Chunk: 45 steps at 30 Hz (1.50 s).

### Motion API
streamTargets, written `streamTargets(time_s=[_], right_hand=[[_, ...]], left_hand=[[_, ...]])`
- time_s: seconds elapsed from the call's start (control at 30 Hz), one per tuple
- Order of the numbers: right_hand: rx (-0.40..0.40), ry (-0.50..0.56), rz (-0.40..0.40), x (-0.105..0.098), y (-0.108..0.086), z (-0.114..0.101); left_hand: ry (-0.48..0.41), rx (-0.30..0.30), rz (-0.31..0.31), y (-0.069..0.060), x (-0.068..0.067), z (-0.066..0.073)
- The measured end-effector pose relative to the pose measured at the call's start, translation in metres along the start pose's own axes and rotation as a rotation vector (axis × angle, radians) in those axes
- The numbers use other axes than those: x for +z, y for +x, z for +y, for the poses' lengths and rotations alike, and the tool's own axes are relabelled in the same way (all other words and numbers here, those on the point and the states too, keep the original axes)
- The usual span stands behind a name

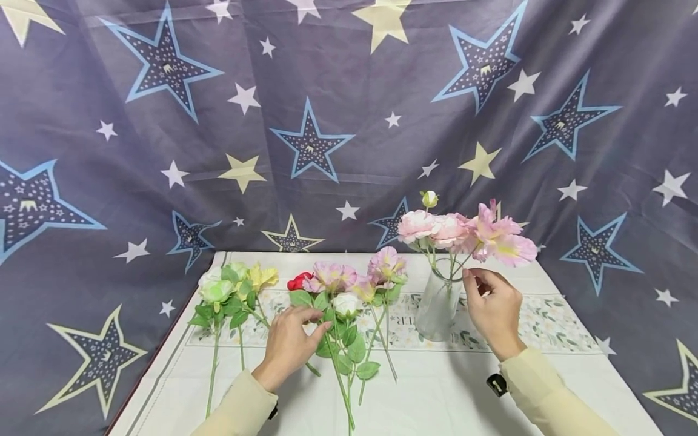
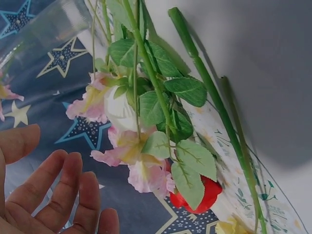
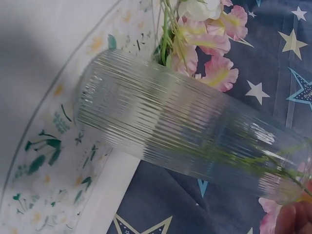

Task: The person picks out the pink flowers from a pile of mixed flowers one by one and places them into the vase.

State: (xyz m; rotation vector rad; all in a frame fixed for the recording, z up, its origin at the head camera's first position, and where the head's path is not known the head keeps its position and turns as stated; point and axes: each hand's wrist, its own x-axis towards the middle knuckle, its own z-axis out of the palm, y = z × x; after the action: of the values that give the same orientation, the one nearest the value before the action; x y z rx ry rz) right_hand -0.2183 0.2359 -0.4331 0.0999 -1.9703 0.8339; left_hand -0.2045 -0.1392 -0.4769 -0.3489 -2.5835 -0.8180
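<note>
A ribbed clear glass vase stands upright on the table with several artificial flowers in it. Pale pink blooms and a small bud rise from its mouth, and a pink-and-yellow flower leans out to the right. My right hand is at the vase rim, its fingertips pinching that leaning flower's stem. My left hand hovers with relaxed fingers beside the lying flowers; in the left wrist view its fingers hold nothing. Near it lie pink-and-yellow flowers, a white rose and a red flower.
White-green roses and a yellow flower lie at the left, stems toward the front. A floral-print runner crosses the white table. Behind hangs a dark star-patterned cloth.
</note>
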Motion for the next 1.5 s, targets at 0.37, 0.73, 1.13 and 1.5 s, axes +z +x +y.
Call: streamTargets(time_s=[0.37, 0.73, 1.13, 1.5], right_hand=[[0.011, -0.008, -0.047, -0.008, -0.027, -0.006], [-0.062, -0.033, -0.112, -0.015, -0.052, -0.012], [-0.093, -0.065, -0.233, -0.013, -0.077, -0.014], [-0.144, -0.107, -0.391, -0.01, -0.092, -0.021]], left_hand=[[0.013, -0.003, 0.004, -0.003, 0.0, -0.006], [0.046, 0.02, 0.012, -0.005, 0.001, -0.01], [0.057, 0.008, -0.035, -0.011, 0.007, -0.008], [0.068, 0.0, -0.073, -0.008, 0.014, -0.002]])
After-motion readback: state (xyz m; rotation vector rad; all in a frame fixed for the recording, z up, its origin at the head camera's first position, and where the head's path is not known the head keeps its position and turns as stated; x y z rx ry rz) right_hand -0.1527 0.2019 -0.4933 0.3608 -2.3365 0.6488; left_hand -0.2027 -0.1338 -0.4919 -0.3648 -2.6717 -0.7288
